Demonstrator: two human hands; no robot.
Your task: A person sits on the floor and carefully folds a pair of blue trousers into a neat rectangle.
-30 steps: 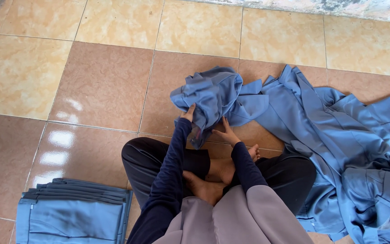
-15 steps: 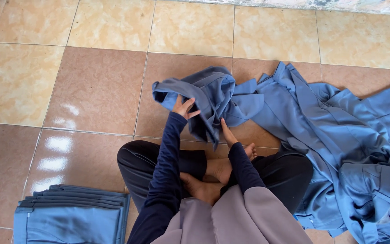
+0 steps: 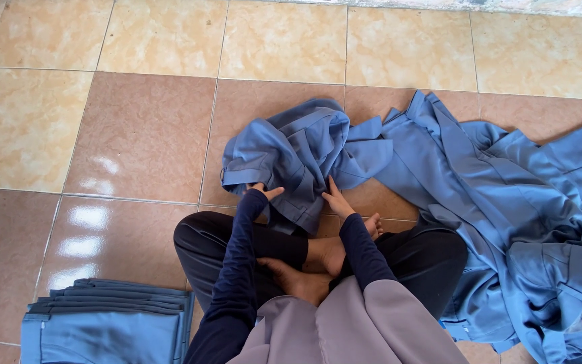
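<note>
— On the tiled floor (image 3: 136, 141), what lies before the seated person?
— One crumpled blue garment (image 3: 291, 152), bunched by the crossed legs. Left hand (image 3: 262, 192) clenches its lower hem; right hand (image 3: 335, 197) grips a fold.
— And around it?
— More loose blue cloth (image 3: 527, 202) spreads right; folded blue stack (image 3: 106, 320) sits lower left.
</note>
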